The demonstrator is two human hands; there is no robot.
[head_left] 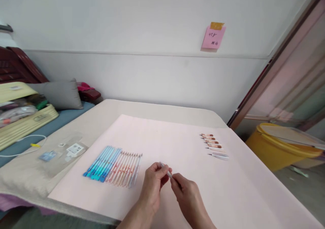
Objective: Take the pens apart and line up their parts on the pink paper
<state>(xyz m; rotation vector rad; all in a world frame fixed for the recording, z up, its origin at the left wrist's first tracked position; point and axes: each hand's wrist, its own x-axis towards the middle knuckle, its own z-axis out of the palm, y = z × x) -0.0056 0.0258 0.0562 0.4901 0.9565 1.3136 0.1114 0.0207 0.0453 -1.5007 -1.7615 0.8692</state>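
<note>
Seen at far left of the frame, an open cream box [45,117] with plastic-wrapped items [17,115] inside; then, on the table [165,137], a clear bag [57,158], contents hard to tell, and rows of blue pens [103,163] and clear pens [127,169]. Held at lower centre, long axis slanting from upper left to lower right, a slim whitish piece [169,175], upper end pinched in fingers of the left hand [153,179], lower end clamped by fingers of the right hand [187,187]. Farther right, pointed pen pieces [212,142] in a column, then a yellow bucket [261,151], contents hidden.
</note>
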